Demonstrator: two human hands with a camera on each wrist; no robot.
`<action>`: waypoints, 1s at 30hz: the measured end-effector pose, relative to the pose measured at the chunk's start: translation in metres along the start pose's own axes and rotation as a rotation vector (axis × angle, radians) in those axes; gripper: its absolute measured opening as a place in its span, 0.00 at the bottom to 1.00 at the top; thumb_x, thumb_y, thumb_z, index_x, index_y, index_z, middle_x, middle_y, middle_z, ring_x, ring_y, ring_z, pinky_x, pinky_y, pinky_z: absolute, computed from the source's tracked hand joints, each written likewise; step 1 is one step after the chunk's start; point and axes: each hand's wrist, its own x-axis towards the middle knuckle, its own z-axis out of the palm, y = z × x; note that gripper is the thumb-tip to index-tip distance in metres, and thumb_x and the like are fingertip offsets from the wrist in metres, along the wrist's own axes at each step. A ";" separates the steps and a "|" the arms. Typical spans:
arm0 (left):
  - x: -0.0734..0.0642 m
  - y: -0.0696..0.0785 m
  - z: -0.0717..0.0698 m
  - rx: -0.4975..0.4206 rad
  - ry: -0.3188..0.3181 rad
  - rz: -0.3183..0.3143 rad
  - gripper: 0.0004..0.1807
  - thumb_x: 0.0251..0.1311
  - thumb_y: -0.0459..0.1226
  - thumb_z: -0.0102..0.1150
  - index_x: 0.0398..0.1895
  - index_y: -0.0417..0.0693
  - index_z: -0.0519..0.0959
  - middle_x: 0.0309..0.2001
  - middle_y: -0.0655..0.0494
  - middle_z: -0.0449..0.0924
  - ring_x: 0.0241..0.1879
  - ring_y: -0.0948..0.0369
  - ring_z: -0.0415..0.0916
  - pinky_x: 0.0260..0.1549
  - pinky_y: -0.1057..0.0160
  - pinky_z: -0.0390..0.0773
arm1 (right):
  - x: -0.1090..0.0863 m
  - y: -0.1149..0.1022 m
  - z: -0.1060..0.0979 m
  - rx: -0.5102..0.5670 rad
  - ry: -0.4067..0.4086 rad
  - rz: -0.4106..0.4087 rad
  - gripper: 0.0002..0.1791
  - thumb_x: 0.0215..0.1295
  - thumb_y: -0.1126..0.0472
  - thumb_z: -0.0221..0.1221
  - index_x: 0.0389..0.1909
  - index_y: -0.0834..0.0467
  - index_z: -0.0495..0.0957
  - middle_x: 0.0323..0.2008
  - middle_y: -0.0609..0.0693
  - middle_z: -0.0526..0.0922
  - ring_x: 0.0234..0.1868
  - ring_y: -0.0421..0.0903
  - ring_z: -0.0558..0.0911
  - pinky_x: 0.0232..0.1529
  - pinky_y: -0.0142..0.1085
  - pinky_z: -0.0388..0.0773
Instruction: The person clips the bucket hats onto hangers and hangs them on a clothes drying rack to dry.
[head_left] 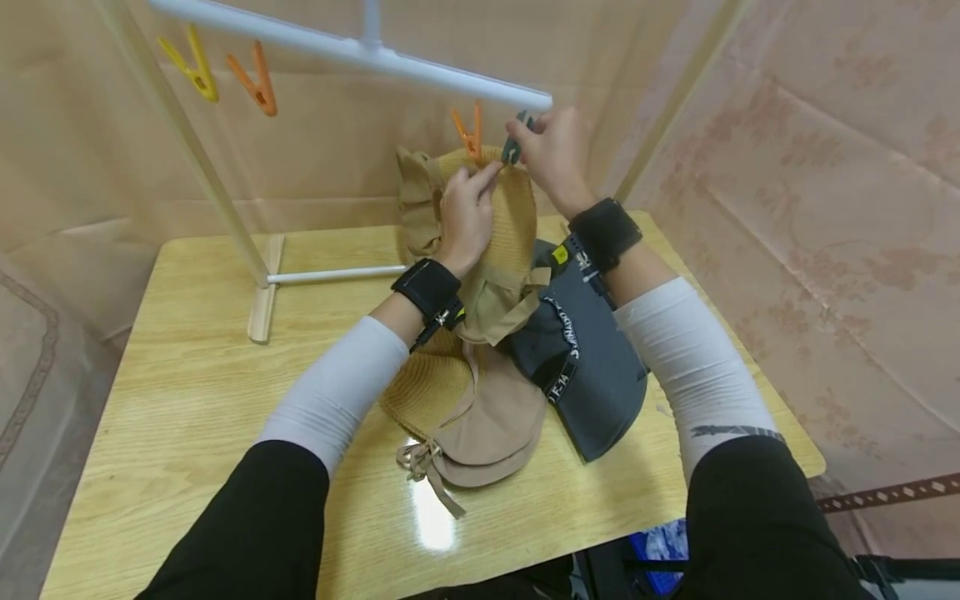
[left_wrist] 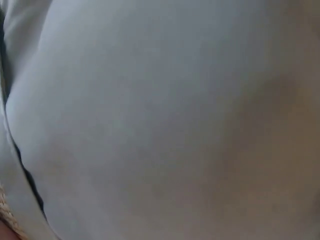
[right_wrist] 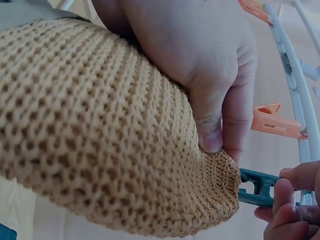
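Observation:
A knitted straw-coloured sun hat (head_left: 517, 204) with khaki cloth parts is held up under the end of the white bar. My left hand (head_left: 467, 218) pinches its edge between thumb and fingers, as the right wrist view shows. My right hand (head_left: 557, 154) squeezes a dark green clothespin (right_wrist: 257, 187) whose tips meet the hat's edge; whether they grip it I cannot tell. An orange clothespin (right_wrist: 277, 121) hangs from the bar close by, apart from the hat. Blurred pale cloth (left_wrist: 140, 110) fills the left wrist view.
The white bar (head_left: 450, 72) crosses above, with a yellow clothespin (head_left: 197, 71) and another orange clothespin (head_left: 258, 83) at its left. A second straw hat with beige cloth (head_left: 487, 417) and a dark grey cap (head_left: 592, 375) lie on the wooden table (head_left: 187, 375). Wooden posts (head_left: 195, 150) support the rack.

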 end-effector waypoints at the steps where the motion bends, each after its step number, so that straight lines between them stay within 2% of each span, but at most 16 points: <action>1: 0.001 0.000 0.000 -0.002 0.011 0.003 0.16 0.72 0.38 0.49 0.57 0.45 0.80 0.37 0.41 0.77 0.34 0.50 0.69 0.38 0.58 0.69 | 0.001 0.000 0.000 0.000 0.006 -0.004 0.29 0.68 0.47 0.58 0.08 0.53 0.67 0.06 0.35 0.67 0.09 0.38 0.67 0.14 0.27 0.52; 9: -0.003 -0.002 0.009 -0.036 0.068 0.001 0.13 0.68 0.37 0.55 0.50 0.43 0.84 0.39 0.45 0.83 0.37 0.52 0.76 0.39 0.59 0.74 | -0.001 0.007 0.005 0.042 -0.040 0.047 0.29 0.68 0.48 0.58 0.08 0.55 0.69 0.06 0.37 0.70 0.09 0.37 0.69 0.13 0.27 0.57; 12: -0.004 -0.003 0.012 -0.042 0.082 -0.005 0.13 0.68 0.38 0.56 0.50 0.43 0.84 0.39 0.45 0.84 0.37 0.53 0.77 0.39 0.59 0.74 | -0.002 0.013 0.007 0.056 -0.016 0.077 0.29 0.67 0.46 0.59 0.08 0.55 0.67 0.06 0.38 0.67 0.09 0.36 0.66 0.13 0.27 0.56; 16: -0.001 -0.003 0.013 -0.088 0.088 -0.023 0.13 0.69 0.38 0.55 0.50 0.43 0.83 0.43 0.47 0.84 0.41 0.55 0.79 0.42 0.62 0.76 | -0.002 0.018 0.010 0.131 0.048 0.107 0.28 0.63 0.43 0.61 0.09 0.53 0.68 0.08 0.42 0.62 0.10 0.38 0.59 0.14 0.28 0.53; 21: 0.004 -0.005 0.015 -0.160 0.056 -0.066 0.13 0.69 0.38 0.54 0.51 0.42 0.82 0.47 0.47 0.82 0.45 0.56 0.79 0.45 0.64 0.76 | -0.001 0.022 0.012 0.176 0.094 0.097 0.25 0.61 0.41 0.62 0.11 0.50 0.72 0.09 0.44 0.62 0.12 0.38 0.58 0.14 0.29 0.52; 25: 0.004 -0.007 0.015 -0.192 0.014 -0.098 0.14 0.69 0.38 0.55 0.52 0.41 0.81 0.47 0.46 0.82 0.45 0.55 0.79 0.45 0.64 0.76 | 0.002 0.025 0.013 0.200 0.090 0.104 0.28 0.60 0.41 0.63 0.09 0.52 0.70 0.08 0.43 0.62 0.11 0.38 0.59 0.15 0.29 0.52; 27: 0.004 -0.009 0.015 -0.196 -0.019 -0.111 0.15 0.69 0.39 0.55 0.52 0.41 0.80 0.48 0.47 0.82 0.45 0.55 0.78 0.45 0.65 0.76 | 0.004 0.027 0.014 0.240 0.075 0.112 0.28 0.60 0.42 0.64 0.09 0.53 0.70 0.08 0.42 0.63 0.11 0.38 0.60 0.15 0.29 0.53; 30: 0.002 -0.013 0.016 -0.203 -0.071 -0.130 0.16 0.70 0.41 0.54 0.54 0.42 0.79 0.49 0.48 0.82 0.46 0.56 0.78 0.45 0.64 0.76 | 0.006 0.032 0.017 0.353 0.036 0.121 0.24 0.59 0.45 0.66 0.13 0.55 0.75 0.08 0.42 0.64 0.12 0.38 0.61 0.15 0.29 0.56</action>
